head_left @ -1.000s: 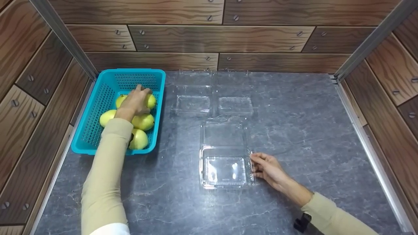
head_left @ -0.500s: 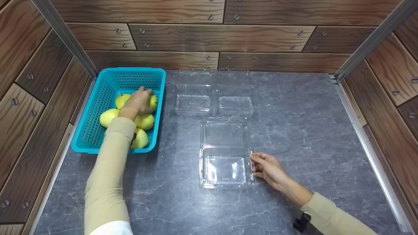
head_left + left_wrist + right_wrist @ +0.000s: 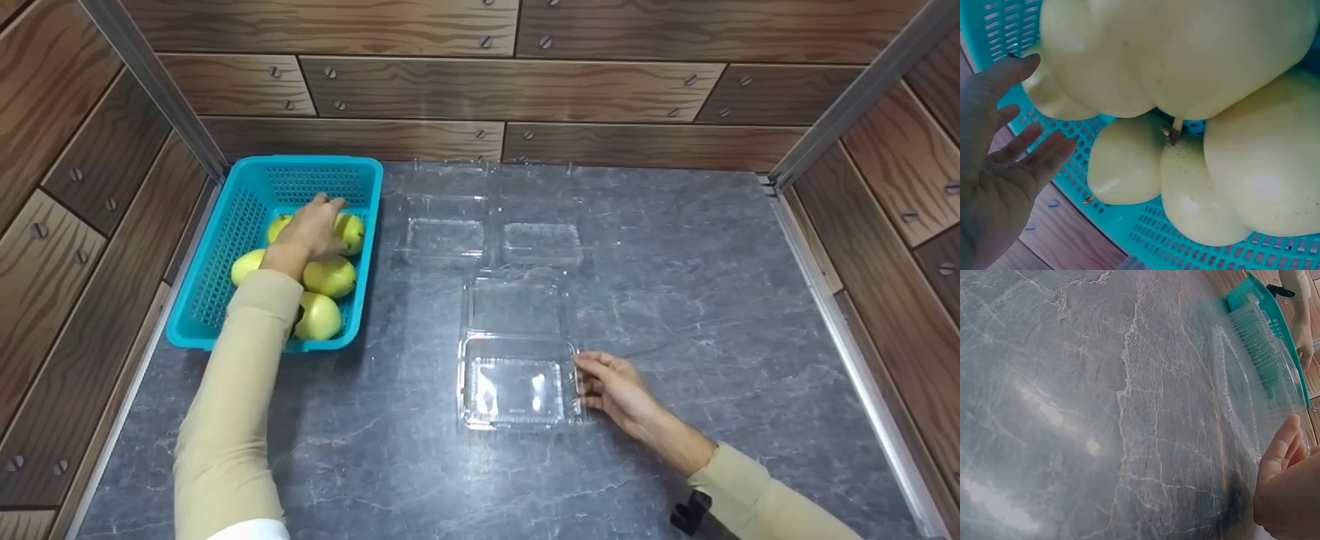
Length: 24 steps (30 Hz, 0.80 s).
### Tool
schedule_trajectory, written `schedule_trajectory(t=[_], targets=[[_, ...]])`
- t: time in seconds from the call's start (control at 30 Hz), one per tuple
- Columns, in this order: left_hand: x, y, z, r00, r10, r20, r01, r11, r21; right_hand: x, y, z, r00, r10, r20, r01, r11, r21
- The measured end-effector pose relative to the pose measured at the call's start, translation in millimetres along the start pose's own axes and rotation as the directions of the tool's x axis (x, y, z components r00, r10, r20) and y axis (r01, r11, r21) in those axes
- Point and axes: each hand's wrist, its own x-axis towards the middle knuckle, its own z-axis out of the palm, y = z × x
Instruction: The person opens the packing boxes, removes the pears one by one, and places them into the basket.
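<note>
In the head view, my left hand (image 3: 309, 231) is over several yellow-green pears (image 3: 330, 277) in a turquoise basket (image 3: 247, 169). The left wrist view shows this hand (image 3: 1013, 152) with its fingers apart and nothing held, beside the pears (image 3: 1126, 163). At the middle of the table lies a clear plastic clamshell container (image 3: 517, 386) with its lid laid back. My right hand (image 3: 619, 390) pinches the container's right rim between thumb and fingers. In the right wrist view, the thumb of the right hand (image 3: 1292, 484) lies at the edge of the clear container (image 3: 1264, 377).
Two more clear clamshell containers, a left one (image 3: 446, 238) and a right one (image 3: 541, 238), lie lid-back behind the middle one. They are hard to see against the grey marbled table (image 3: 720, 300). Wood-patterned walls (image 3: 510, 88) and metal rails (image 3: 855, 330) border the table.
My left hand has shifted slightly left and up within the basket, and its fingers look more spread. The right hand and the container have stayed in place.
</note>
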Motion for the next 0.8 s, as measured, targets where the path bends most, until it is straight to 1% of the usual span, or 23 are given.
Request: schedule_trajectory(t=[0.2,0.4,0.57,0.7,0.8], targets=[[-8.0,8.6,-7.6,0.999,0.024,-0.025,-0.024,1.000,0.005,2,-3,0,1.000,-0.002,-0.021,0.002,1.000,-0.014],[-13.4,20.3,-11.0,0.995,0.078,-0.065,-0.077,0.997,0.024,5,-7,-2,1.000,0.001,-0.031,-0.001,1.000,-0.019],[-21.7,32.9,-8.6,0.987,0.136,-0.082,-0.134,0.990,0.034,6,-10,-5,1.000,0.001,-0.025,-0.002,1.000,-0.029],[-30.1,43.1,-3.9,0.978,0.188,-0.095,-0.184,0.982,0.048,7,-13,-8,0.999,-0.005,-0.032,0.004,1.000,-0.027],[-37.3,50.7,0.4,0.972,0.210,-0.101,-0.203,0.976,0.073,8,-16,-11,0.999,-0.015,-0.036,0.014,0.999,-0.029]])
